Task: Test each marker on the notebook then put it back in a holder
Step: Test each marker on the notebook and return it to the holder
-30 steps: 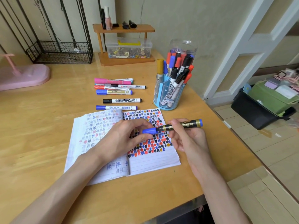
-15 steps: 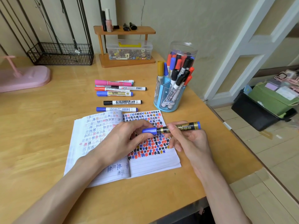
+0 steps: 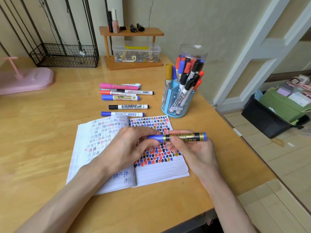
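A blue marker with a black and gold barrel (image 3: 181, 137) lies level above the open notebook (image 3: 161, 174), whose right page is covered in coloured test marks. My right hand (image 3: 193, 150) grips the barrel. My left hand (image 3: 127, 148) pinches the blue cap at the marker's left end; the cap sits on the marker. Behind the notebook stands a blue holder (image 3: 175, 105) filled with markers. A clear jar (image 3: 191, 59) with more markers stands behind it. Several loose markers (image 3: 124, 96) lie in a row on the table.
A wooden shelf (image 3: 133, 32) with a clear box of small parts stands at the back. A wire basket (image 3: 65, 56) and a pink lamp base (image 3: 27, 81) sit at the back left. The table edge runs along the right, with a dark bin (image 3: 269, 118) on the floor beyond.
Both hands keep hold of the blue marker. It has tipped from slightly slanted to nearly level. The cap has stayed on the marker.
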A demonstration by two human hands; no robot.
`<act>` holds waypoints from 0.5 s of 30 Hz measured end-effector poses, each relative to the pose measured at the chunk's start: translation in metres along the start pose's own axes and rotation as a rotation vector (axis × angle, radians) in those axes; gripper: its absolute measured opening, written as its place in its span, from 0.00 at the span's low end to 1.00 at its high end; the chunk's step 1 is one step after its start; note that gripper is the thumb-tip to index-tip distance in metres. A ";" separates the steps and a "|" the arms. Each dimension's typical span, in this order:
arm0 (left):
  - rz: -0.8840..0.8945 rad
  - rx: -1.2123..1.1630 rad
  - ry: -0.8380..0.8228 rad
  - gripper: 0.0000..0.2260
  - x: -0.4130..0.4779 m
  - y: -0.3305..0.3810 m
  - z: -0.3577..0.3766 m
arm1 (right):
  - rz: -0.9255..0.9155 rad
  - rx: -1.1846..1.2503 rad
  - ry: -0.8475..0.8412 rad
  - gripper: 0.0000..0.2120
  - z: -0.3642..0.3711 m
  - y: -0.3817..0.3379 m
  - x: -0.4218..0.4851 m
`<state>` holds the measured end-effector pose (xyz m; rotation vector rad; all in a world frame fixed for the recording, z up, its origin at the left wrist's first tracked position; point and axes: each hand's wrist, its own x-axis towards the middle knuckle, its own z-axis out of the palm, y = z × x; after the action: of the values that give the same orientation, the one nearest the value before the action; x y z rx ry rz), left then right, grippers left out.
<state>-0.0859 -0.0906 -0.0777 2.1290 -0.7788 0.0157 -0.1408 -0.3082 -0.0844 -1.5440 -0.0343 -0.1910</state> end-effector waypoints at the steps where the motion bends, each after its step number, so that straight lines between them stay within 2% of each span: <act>1: -0.003 -0.004 0.000 0.13 0.000 0.001 -0.001 | -0.005 -0.001 0.000 0.10 -0.001 0.000 0.000; 6: 0.013 -0.058 -0.009 0.08 0.002 0.010 -0.002 | 0.022 0.038 0.053 0.11 -0.001 -0.006 0.002; 8: 0.002 -0.118 0.038 0.04 0.004 0.013 -0.003 | 0.020 0.115 0.075 0.13 -0.002 -0.010 0.003; 11: -0.045 -0.256 0.111 0.03 0.007 0.016 -0.008 | -0.015 0.191 0.126 0.24 -0.007 -0.015 0.006; 15: -0.090 -0.419 0.289 0.05 0.018 0.018 -0.015 | -0.073 0.147 0.139 0.26 -0.014 -0.018 0.011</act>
<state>-0.0770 -0.0973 -0.0503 1.7117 -0.4668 0.1020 -0.1338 -0.3240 -0.0655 -1.3808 0.0051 -0.3456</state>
